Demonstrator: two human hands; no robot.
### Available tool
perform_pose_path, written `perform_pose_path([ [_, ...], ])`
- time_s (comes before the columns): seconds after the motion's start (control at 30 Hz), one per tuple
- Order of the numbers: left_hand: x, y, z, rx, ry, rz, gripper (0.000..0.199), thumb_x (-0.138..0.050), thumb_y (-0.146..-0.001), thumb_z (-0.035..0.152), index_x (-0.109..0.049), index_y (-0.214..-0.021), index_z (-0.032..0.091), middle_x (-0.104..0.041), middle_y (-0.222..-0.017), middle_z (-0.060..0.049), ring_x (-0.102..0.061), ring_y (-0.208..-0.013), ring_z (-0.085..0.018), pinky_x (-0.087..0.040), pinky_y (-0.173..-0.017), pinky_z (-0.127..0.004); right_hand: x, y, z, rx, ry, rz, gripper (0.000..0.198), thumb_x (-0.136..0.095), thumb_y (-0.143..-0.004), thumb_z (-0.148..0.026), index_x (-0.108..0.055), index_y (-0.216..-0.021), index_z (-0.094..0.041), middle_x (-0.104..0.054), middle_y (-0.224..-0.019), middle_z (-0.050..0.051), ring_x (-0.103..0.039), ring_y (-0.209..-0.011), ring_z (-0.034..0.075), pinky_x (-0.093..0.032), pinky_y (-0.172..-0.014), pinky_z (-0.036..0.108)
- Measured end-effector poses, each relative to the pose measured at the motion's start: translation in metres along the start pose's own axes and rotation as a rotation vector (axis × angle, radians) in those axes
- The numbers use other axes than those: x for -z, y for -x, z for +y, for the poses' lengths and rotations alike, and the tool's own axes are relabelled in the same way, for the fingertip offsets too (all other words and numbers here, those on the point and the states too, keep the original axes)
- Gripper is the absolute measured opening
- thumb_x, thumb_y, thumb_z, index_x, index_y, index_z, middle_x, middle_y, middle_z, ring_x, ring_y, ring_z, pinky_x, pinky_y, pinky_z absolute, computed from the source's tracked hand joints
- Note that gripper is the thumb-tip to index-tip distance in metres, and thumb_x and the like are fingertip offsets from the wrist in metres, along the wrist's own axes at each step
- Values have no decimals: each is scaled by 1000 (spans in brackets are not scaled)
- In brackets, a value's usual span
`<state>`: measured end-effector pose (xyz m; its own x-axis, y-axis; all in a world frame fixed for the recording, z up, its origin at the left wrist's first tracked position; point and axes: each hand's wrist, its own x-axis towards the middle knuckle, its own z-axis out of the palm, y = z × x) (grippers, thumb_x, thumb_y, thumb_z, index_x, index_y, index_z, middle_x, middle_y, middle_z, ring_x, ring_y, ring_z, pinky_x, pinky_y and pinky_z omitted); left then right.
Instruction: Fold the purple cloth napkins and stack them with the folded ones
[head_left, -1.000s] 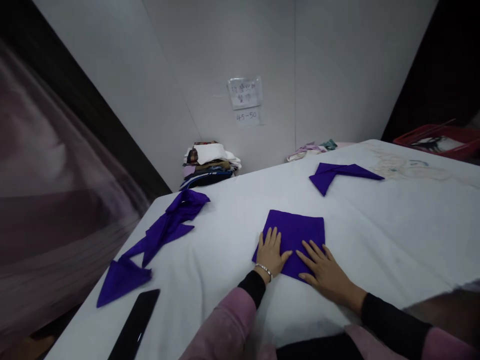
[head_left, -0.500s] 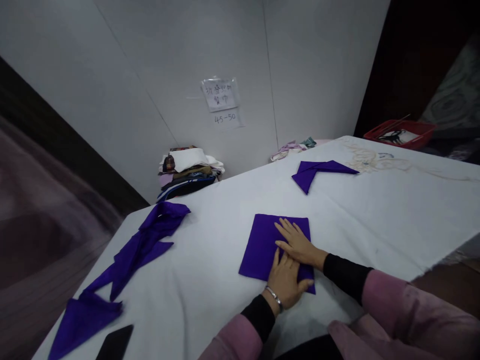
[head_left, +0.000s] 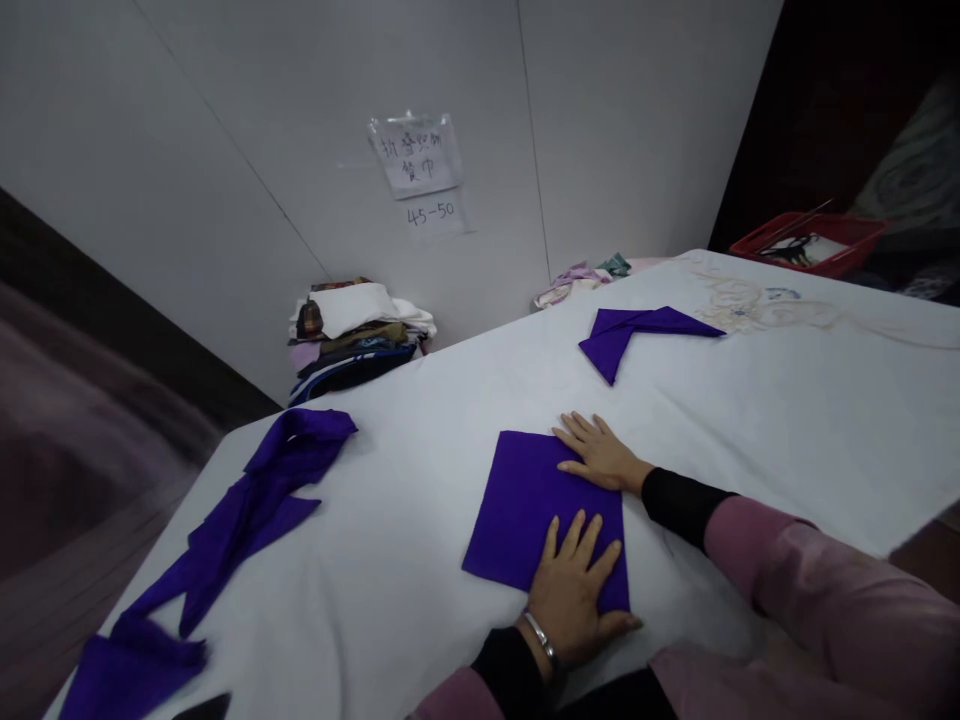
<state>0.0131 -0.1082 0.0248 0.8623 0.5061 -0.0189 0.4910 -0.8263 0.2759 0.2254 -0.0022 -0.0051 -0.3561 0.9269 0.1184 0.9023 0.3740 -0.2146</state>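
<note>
A purple cloth napkin (head_left: 517, 500), folded into a flat square, lies on the white-covered table in front of me. My left hand (head_left: 574, 590), a silver bracelet at its wrist, rests flat on the napkin's near right part with fingers spread. At the far right corner my right hand (head_left: 598, 452) lies palm down, fingers stretched out. Farther back is another purple napkin (head_left: 611, 345), folded into a bent, pointed shape. Several loose purple cloths (head_left: 247, 520) lie crumpled along the table's left side.
A stack of folded clothes (head_left: 356, 330) stands behind the table's far edge, with more fabric (head_left: 574, 285) to its right. A red basket (head_left: 847, 255) sits at the back right. Handwritten paper (head_left: 416, 160) hangs on the wall. A dark flat object (head_left: 204, 708) shows at the bottom left.
My hands have moved apart on the napkin: the right toward its far right corner, the left toward its near edge. The view has shifted slightly.
</note>
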Motion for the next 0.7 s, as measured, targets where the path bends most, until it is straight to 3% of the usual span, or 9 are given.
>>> perform_pose_path([
  [0.23, 2, 0, 2, 2, -10, 8, 68, -38, -84, 62, -24, -142, 29, -20, -151, -5, -14, -138, -29, -15, -109, -55, 2, -23, 40, -143, 87, -1, 75, -18, -85, -68, -27, -144, -22, -24, -149, 14, -15, -137, 30, -11, -107, 54],
  [0.37, 3, 0, 4, 4, -18, 18, 72, -35, -83, 66, -25, -142, 28, -22, -151, -6, -14, -138, -28, -15, -109, -55, 16, -30, 47, -252, 105, -14, 68, -19, -89, -61, -30, -142, -19, -30, -147, 13, -20, -135, 29, -15, -106, 53],
  [0.43, 3, 0, 4, 1, -25, 22, 71, -34, -83, 66, -25, -142, 28, -23, -150, -6, -14, -138, -28, -15, -109, -54, 24, -31, 35, -319, 94, -5, 66, -17, -91, -57, -31, -142, -16, -32, -146, 14, -22, -135, 29, -17, -106, 52],
  [0.5, 2, 0, 5, -2, -33, 26, 68, -34, -85, 63, -25, -142, 28, -23, -150, -6, -14, -138, -28, -15, -109, -54, 28, -26, 11, -300, 92, 46, 67, -17, -91, -56, -32, -141, -15, -31, -146, 15, -19, -136, 29, -13, -107, 51],
  [0.6, 0, 0, 4, 0, -35, 37, 66, -34, -86, 61, -26, -142, 27, -25, -150, -7, -16, -137, -29, -15, -109, -54, 19, -5, -35, -91, 36, 99, 68, -20, -89, -61, -29, -143, -21, -27, -148, 12, -15, -137, 26, -9, -109, 48],
  [0.7, -3, 0, 3, 4, -44, 52, 66, -34, -85, 62, -27, -142, 28, -29, -148, -7, -19, -136, -29, -15, -109, -54, 0, 15, -57, 30, -43, 31, 67, -20, -88, -63, -24, -144, -26, -24, -149, 9, -16, -137, 26, -12, -108, 50],
])
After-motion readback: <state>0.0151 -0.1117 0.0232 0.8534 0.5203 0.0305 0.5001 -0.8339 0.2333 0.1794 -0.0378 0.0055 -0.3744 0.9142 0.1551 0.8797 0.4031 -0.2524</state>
